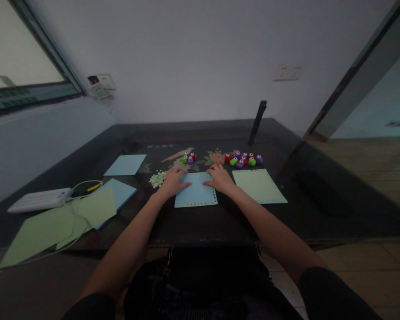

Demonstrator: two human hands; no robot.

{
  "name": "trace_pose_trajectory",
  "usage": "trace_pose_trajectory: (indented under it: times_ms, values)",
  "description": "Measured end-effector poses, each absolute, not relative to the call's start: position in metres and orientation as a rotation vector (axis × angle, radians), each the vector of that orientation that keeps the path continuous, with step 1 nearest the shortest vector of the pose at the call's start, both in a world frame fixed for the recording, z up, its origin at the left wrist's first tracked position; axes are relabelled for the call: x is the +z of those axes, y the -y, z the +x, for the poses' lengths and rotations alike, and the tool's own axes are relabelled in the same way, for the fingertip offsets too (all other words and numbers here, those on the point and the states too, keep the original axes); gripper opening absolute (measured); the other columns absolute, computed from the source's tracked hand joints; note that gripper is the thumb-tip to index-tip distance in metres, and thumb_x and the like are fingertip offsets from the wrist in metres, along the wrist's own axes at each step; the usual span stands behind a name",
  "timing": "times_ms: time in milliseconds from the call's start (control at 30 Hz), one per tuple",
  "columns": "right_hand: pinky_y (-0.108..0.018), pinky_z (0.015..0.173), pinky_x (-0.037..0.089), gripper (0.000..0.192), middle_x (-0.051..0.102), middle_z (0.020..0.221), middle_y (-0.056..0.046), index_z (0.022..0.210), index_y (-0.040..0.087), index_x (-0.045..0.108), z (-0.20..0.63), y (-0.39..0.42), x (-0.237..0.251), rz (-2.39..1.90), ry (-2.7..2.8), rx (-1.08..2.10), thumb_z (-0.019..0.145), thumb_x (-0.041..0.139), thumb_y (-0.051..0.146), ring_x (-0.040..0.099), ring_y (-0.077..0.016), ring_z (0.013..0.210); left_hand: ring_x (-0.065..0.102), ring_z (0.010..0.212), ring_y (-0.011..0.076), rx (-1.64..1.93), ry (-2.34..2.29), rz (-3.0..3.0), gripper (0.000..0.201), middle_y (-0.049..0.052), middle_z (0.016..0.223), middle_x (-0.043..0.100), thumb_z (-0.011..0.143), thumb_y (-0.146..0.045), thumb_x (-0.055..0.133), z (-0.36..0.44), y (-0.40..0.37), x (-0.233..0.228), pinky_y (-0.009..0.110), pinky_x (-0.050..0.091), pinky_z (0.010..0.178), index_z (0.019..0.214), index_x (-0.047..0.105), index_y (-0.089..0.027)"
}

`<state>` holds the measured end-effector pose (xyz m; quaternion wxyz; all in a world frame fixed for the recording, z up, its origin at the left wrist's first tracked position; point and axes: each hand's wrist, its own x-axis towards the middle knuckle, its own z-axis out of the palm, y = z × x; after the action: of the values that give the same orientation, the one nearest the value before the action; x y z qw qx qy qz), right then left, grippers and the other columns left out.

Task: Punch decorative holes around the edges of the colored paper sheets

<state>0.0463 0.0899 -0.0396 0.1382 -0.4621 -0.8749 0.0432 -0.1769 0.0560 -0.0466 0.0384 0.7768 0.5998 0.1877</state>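
Note:
A blue sheet of paper (pixel 196 193) with small holes along its edges lies on the dark table in front of me. My left hand (pixel 174 181) rests on its upper left side, fingers stretched out and thumb pointing inward. On the upper right side lies my right hand (pixel 221 178), also flat with its fingers apart. A pile of small pale pieces (pixel 157 178) sits just left of my left hand. Beyond the paper stand a few small red, green and purple toys (pixel 189 158) with eye-like white tops. More such toys (pixel 243 159) are grouped behind my right hand.
A pale green sheet (pixel 260 186) lies at the right, a blue sheet (pixel 126 165) at the back left. Green papers (pixel 63 218), a white power bank (pixel 40 200) and a cable occupy the left. A black upright object (pixel 257 123) stands at the back; a dark case (pixel 323 193) lies right.

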Motion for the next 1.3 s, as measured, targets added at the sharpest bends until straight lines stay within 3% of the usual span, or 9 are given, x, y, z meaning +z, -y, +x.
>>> trace_pose_trajectory:
  times_ms: [367,567,867,1067,1167,1300]
  values:
    - [-0.037,0.09,0.04,0.031,0.059,0.107,-0.009,0.106,0.018,0.061,0.048,-0.098,-0.044,-1.325,2.361,0.193,0.075,0.066,0.024,0.049,-0.0247,0.106,0.05,0.106,0.0253,0.578,-1.833,2.399,0.036,0.009,0.107,0.058,0.072,-0.035,0.067,-0.173,-0.053,-0.042,0.039,0.037,0.095,0.102,0.058,-0.018]
    - [-0.037,0.091,0.04,0.036,0.058,0.114,-0.012,0.113,0.014,0.06,0.046,-0.095,-0.043,-1.388,2.407,0.174,0.08,0.061,0.027,0.047,-0.0263,0.111,0.048,0.109,0.0262,0.583,-1.832,2.419,0.048,0.011,0.114,0.056,0.073,-0.039,0.066,-0.176,-0.057,-0.048,0.04,0.036,0.097,0.115,0.056,-0.017]
    - [-0.036,0.086,0.043,0.031,0.058,0.112,-0.012,0.111,0.016,0.063,0.046,-0.093,-0.044,-1.408,2.475,0.086,0.084,0.055,0.03,0.049,-0.0277,0.107,0.05,0.108,0.0286,0.532,-1.885,2.399,0.049,0.011,0.116,0.056,0.075,-0.049,0.061,-0.182,-0.06,-0.056,0.042,0.039,0.094,0.114,0.059,-0.019]
    - [-0.034,0.088,0.041,0.02,0.061,0.106,-0.009,0.097,0.017,0.066,0.047,-0.095,-0.045,-1.326,2.35,0.151,0.079,0.061,0.023,0.051,-0.0241,0.104,0.051,0.106,0.0291,0.539,-1.876,2.416,0.049,0.012,0.114,0.057,0.075,-0.048,0.061,-0.182,-0.059,-0.054,0.043,0.039,0.092,0.113,0.058,-0.018]
    - [-0.032,0.083,0.042,0.013,0.063,0.094,-0.006,0.087,0.017,0.066,0.047,-0.097,-0.044,-1.282,2.234,0.287,0.074,0.064,0.018,0.055,-0.0205,0.094,0.051,0.105,0.0291,0.553,-1.863,2.425,0.047,0.011,0.112,0.057,0.075,-0.047,0.061,-0.182,-0.059,-0.055,0.043,0.039,0.092,0.112,0.058,-0.019]
    - [-0.028,0.069,0.044,0.018,0.063,0.075,-0.001,0.086,0.018,0.065,0.047,-0.102,-0.049,-1.291,2.07,0.594,0.069,0.067,0.016,0.057,-0.0153,0.07,0.051,0.104,0.03,0.602,-1.869,2.425,0.046,0.012,0.11,0.058,0.072,-0.045,0.065,-0.181,-0.059,-0.055,0.043,0.04,0.091,0.108,0.058,-0.017]
